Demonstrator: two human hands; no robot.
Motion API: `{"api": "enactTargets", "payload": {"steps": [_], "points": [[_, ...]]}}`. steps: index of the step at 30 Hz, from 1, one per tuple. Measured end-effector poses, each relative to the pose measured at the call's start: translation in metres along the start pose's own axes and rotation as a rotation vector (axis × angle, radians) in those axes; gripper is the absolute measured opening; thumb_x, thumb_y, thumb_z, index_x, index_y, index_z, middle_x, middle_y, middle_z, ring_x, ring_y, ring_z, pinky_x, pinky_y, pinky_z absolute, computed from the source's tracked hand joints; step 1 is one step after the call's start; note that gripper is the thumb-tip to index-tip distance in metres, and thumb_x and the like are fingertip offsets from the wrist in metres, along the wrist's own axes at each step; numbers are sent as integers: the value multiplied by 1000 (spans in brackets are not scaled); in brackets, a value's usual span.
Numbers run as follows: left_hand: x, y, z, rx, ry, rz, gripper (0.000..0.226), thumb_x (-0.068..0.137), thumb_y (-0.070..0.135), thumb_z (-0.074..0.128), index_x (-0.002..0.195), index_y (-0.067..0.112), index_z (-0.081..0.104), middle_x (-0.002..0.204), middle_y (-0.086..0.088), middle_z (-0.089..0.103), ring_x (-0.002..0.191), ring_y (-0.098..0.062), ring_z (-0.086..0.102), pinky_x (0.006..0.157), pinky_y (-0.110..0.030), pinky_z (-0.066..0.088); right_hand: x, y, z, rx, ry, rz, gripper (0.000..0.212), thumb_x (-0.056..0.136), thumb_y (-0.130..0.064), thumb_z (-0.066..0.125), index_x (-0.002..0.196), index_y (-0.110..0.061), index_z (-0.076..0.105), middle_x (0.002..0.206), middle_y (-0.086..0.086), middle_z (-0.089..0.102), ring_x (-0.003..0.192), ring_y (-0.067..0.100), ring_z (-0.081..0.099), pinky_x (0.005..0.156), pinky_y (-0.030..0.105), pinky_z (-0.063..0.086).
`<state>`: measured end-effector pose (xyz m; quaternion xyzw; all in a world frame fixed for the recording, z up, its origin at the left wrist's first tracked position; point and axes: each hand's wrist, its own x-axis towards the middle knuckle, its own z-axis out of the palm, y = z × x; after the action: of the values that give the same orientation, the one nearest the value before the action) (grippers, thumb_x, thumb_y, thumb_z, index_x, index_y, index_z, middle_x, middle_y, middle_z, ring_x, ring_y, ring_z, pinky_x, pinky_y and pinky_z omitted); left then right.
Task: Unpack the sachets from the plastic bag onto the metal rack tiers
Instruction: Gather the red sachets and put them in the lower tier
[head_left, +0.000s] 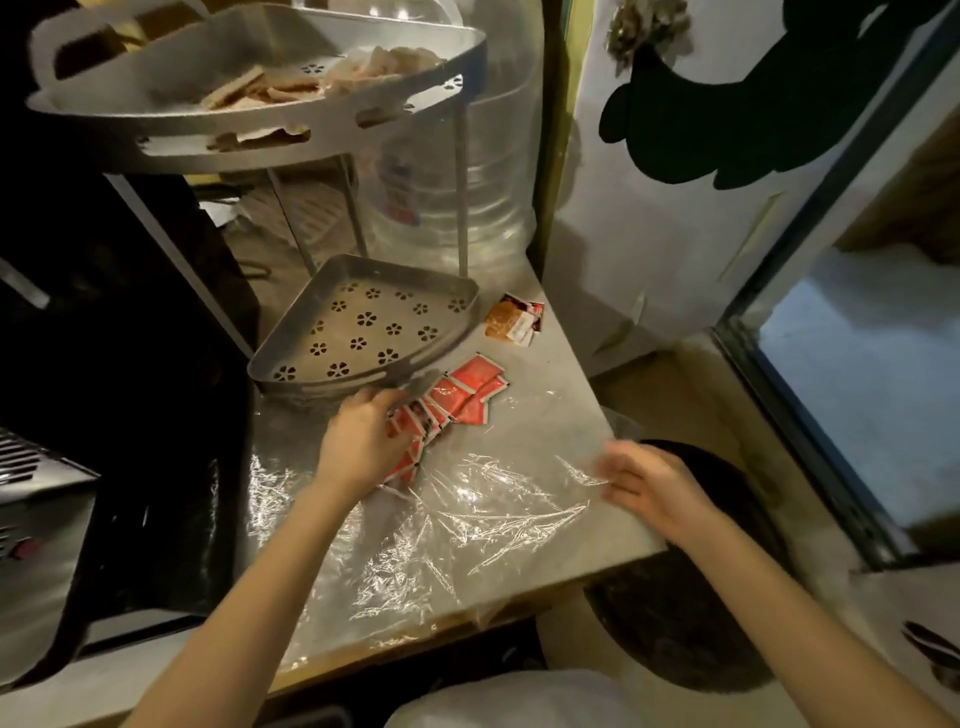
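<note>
Sachets (457, 400), red and flat, lie fanned out in a loose overlapping row on a grey desk (561, 395) in the middle of the frame, just below the front edge of the lower tier (363, 325) of a metal rack. That tier is a wedge-shaped tray punched with flower-shaped holes, and nothing lies in it. The left hand (363, 441) rests palm down on the near end of the row, fingers curled over several sachets. The right hand (654, 488), at centre right and blurred, has its fingers closed on the edge of a clear plastic bag (467, 525), which lies crumpled and flattened across the near half of the desk. A small separate cluster of orange and white sachets (514, 319) sits on the desk to the right of the lower tier. In the upper left of the frame the upper tier (249, 111) holds pale tan packets (260, 88). Behind the rack stands a large clear water bottle (467, 171).
</note>
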<state>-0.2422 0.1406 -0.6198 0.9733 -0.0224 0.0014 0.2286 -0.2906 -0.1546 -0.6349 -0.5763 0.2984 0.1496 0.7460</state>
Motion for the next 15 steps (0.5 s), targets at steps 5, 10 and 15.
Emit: {"api": "enactTargets", "payload": {"steps": [5, 10, 15], "points": [[-23, 11, 4, -74, 44, 13, 31, 84, 21, 61, 112, 8, 64, 112, -15, 62, 103, -31, 55, 86, -39, 45, 15, -35, 0, -336, 171, -185, 53, 80, -16, 68, 127, -8, 45, 106, 7, 59, 98, 21, 57, 84, 32, 45], [-53, 7, 16, -92, 101, -106, 28, 85, 21, 61, 107, 4, 64, 111, -17, 62, 80, -20, 59, 77, -27, 47, 45, -48, 24, -801, 98, -313, 58, 75, -25, 72, 126, -11, 49, 122, 10, 56, 109, 24, 54, 82, 29, 41], [-73, 2, 29, -33, 88, -132, 32, 87, 29, 57, 115, 12, 61, 122, -8, 58, 100, -24, 60, 87, -40, 51, 56, -48, 48, -981, 35, -297, 56, 77, -23, 70, 125, -4, 49, 112, 8, 55, 102, 22, 53, 79, 27, 40]]}}
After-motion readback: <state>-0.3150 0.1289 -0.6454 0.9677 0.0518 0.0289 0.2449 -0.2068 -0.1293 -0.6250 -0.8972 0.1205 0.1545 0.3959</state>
